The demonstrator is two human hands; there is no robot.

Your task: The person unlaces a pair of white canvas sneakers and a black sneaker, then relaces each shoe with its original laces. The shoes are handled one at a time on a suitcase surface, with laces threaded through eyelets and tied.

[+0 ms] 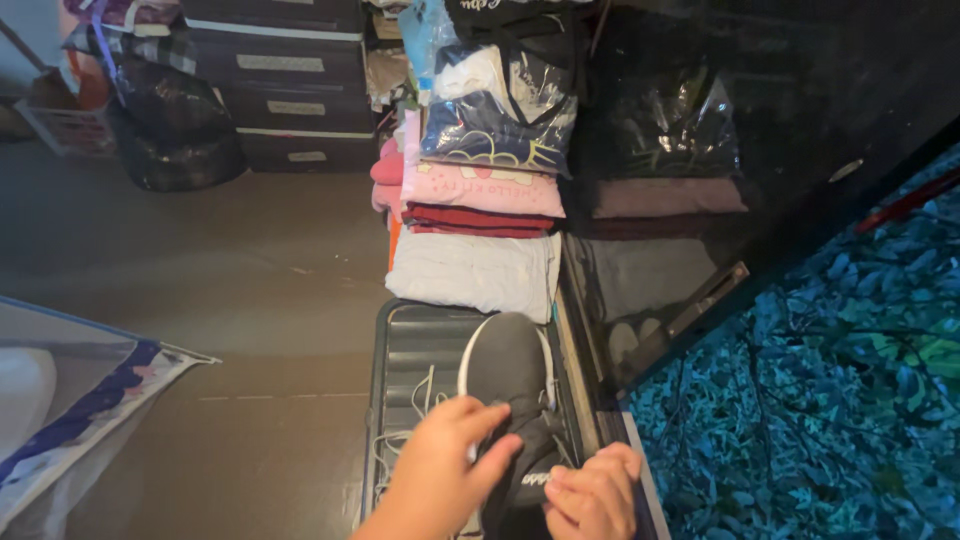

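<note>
Grey knit sneaker point(510, 370) with a white sole edge, lying on a dark ribbed suitcase point(410, 345). Toe points away from the person, heel and collar toward them, so the long axis runs straight out from the body, up the frame.

Left hand point(440, 475) comes in from the lower middle. Fingers partly curled, fingertips point(495, 415) pressed to the shoe's lace area near the tongue; thumb hidden, so whether it pinches a lace or only rests there I cannot tell.

Right hand point(592, 495) sits at the shoe's near end, on its right side. Fingers folded down against the black tongue or collar; looks like a grip on that edge, but the palm side is out of view.

Both hands are at the heel-side half of the shoe. Toe is the far end, beyond either reach as they lie now. Left hand is the farther forward along the shoe (its fingertips nearer the toe).

White laces point(420, 400) trail loose to the shoe's left over the suitcase lid.

Beyond the toe: a folded white cloth point(470, 272), then a pile of folded clothes point(485, 180), some bagged in clear plastic. Glossy black cabinet face point(700, 140) to the right; blue patterned fabric point(830, 400) lower right. Striped bag point(80, 400) at left on the dark floor.
</note>
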